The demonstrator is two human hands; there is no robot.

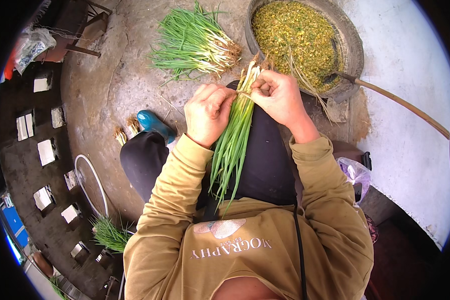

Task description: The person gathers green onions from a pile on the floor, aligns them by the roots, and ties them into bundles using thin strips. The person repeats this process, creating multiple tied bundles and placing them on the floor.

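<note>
A bunch of spring onions (232, 142) lies across my right thigh, roots away from me and green leaves towards my belly. A thin dry straw strand (243, 93) runs across its pale stems. My left hand (210, 112) pinches the strand at the bunch's left side. On the right, my right hand (279, 97) grips the strand between curled fingers, close to the roots. Whether the strand is knotted is too small to tell. Beyond my hands, a loose pile of spring onions (200, 43) rests on the concrete floor, roots to the right.
An old tyre-like tub (354, 48) full of chopped yellow-green matter stands front right, with a wooden-handled tool (405, 101) leaning in it. Dry straws (309, 84) hang over its rim. Rooted bunch ends (120, 135) lie by my blue boot (153, 123). More greens (110, 234) sit left.
</note>
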